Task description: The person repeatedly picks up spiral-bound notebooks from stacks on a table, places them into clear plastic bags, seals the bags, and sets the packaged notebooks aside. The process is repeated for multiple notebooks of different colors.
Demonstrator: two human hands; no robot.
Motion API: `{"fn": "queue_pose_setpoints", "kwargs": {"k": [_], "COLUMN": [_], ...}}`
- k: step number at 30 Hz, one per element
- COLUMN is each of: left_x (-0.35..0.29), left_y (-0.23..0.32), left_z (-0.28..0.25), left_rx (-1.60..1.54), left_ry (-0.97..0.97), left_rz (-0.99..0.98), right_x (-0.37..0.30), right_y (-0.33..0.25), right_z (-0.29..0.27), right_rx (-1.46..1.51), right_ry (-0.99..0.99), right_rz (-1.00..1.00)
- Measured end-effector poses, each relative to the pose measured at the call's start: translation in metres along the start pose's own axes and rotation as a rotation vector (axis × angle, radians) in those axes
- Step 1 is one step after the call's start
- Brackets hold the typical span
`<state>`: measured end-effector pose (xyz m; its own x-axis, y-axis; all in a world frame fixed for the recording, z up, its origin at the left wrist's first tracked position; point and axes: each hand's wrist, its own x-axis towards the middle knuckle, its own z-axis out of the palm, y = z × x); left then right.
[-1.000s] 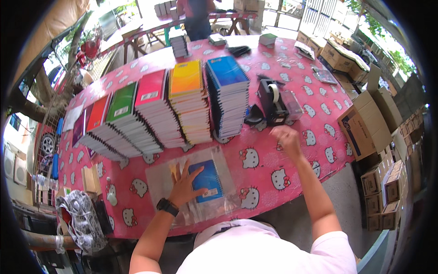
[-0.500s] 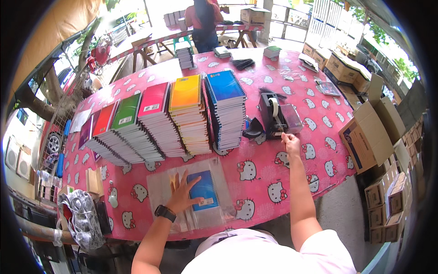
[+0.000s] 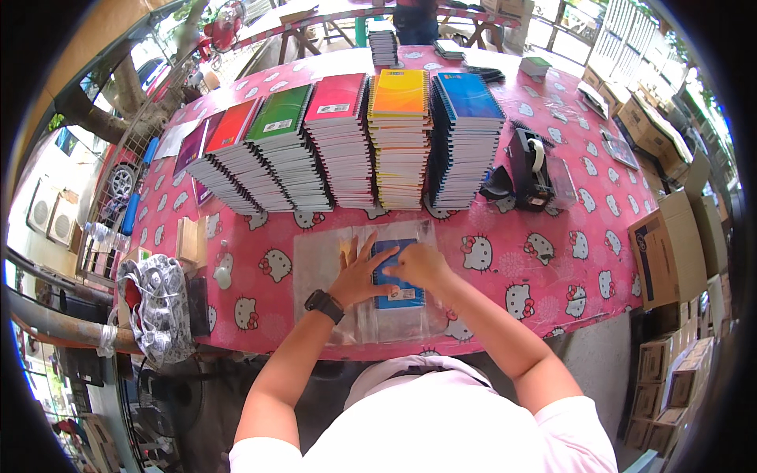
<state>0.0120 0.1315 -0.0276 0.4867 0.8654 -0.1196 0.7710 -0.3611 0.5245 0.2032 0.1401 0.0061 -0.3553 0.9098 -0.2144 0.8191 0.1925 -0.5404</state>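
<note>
A blue notebook [image 3: 397,293] lies inside clear plastic bags [image 3: 315,260] on the pink patterned tablecloth [image 3: 512,260], near the table's front edge. My left hand [image 3: 359,272], with a black watch on the wrist, lies flat on the notebook's left side, fingers spread. My right hand [image 3: 418,264] rests on the notebook's top right part, fingers curled on it. Whether it pinches tape or the bag I cannot tell. Behind the bags stand tall stacks of spiral notebooks [image 3: 394,134] in purple, red, green, pink, orange and blue.
A black tape dispenser [image 3: 530,167] stands right of the stacks. Cardboard boxes [image 3: 666,244] are piled at the table's right. A patterned bag [image 3: 158,303] hangs at the left corner. Another short stack of notebooks [image 3: 382,43] and a person are at the far end.
My right hand came back from the tape dispenser to the blue notebook. My left hand stayed flat on the notebook. The camera leaned closer over the table.
</note>
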Motion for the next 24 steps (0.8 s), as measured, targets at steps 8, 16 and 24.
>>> {"fn": "queue_pose_setpoints", "kwargs": {"k": [8,16,24], "left_x": [-0.006,-0.031,-0.034], "left_y": [0.002,0.040,0.059], "left_z": [0.016,0.036,0.039], "left_rx": [-0.167,-0.932,-0.941], "left_ry": [0.326,0.526,0.447], "left_rz": [-0.076,0.086,0.234], "right_x": [-0.040,-0.068,-0.066], "right_y": [0.044,0.004,0.033], "right_z": [-0.031,0.025,0.031], "right_rx": [0.067,1.124,0.744], "right_ry": [0.011,0.421,0.381], "right_rz": [0.162,0.027,-0.253]}}
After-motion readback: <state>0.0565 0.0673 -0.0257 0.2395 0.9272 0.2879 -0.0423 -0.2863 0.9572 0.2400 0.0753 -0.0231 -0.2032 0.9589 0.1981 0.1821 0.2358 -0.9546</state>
